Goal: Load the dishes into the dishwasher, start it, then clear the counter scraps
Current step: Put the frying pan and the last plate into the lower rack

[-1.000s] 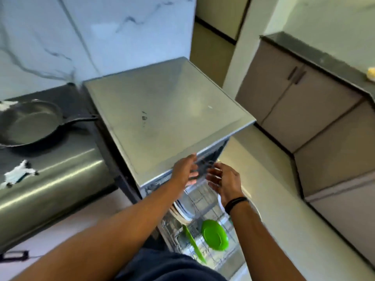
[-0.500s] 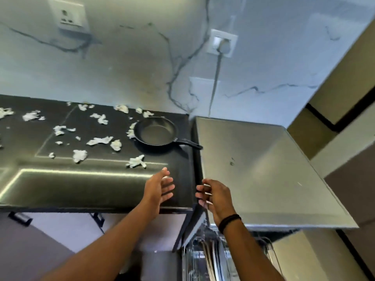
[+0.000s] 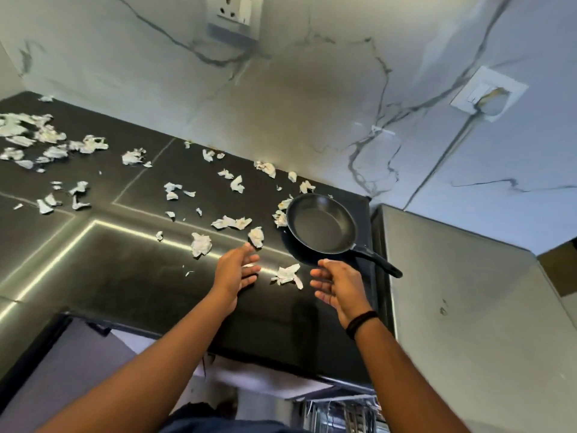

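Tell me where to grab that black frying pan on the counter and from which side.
Take the black round frying pan by its long black handle, probably coming from the near right with the right hand. The handle sticks out toward the counter's front right, past the dark stone counter edge, free of the torn white paper scraps, so the fingers can wrap it. The bowl is wide and shallow, offering a poor one-handed hold.

A second ago my hands hovered at the front edge of the grey steel dishwasher [image 3: 468, 307]; now my left hand [image 3: 235, 270] and right hand [image 3: 338, 284] reach, fingers loose, over the black glossy bench [image 3: 125, 276], flanking a crumpled white paper scrap [image 3: 287, 275] near the black frying pan [image 3: 321, 228].
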`<state>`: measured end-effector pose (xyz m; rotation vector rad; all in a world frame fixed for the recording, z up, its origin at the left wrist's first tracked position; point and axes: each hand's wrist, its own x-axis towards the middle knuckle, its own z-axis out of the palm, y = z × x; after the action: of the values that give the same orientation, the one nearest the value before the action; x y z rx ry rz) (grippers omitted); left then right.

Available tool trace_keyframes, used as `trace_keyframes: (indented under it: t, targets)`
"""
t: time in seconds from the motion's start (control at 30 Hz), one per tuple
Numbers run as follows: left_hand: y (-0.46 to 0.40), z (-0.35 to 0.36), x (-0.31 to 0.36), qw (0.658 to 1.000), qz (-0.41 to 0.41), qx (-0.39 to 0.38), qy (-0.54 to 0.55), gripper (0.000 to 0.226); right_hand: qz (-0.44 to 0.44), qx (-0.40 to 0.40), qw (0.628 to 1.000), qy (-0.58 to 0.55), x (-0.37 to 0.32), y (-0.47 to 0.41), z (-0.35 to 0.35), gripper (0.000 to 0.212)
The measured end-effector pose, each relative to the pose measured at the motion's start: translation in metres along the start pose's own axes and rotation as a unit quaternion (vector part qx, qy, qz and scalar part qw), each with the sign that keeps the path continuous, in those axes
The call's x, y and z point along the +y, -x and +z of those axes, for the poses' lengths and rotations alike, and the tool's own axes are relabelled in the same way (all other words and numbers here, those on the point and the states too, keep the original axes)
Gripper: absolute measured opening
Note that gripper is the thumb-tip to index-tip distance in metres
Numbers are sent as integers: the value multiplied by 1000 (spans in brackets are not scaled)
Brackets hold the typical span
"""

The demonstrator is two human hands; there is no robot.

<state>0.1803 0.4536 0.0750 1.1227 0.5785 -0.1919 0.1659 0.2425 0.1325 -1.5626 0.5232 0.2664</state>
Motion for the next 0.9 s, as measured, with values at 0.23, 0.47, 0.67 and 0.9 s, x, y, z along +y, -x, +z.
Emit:
trace_keyframes:
  t: [0.23, 0.47, 0.67, 0.9]
  targets:
    - [-38, 29, 6, 1000, -6, -18, -23, 18, -63, 73, 988, 120, -18, -44, -27, 12]
    - [-70, 60, 18, 997, -30, -37, -67, 15, -162, 180, 864, 440, -27, -99, -74, 37]
    - [-95, 88, 19, 993, -24, -34, -108, 14, -125, 113, 772, 613, -19, -121, -98, 60]
    - [-103, 98, 15, 991, -19, -30, -132, 12, -93, 113, 791, 594, -11, -129, -95, 48]
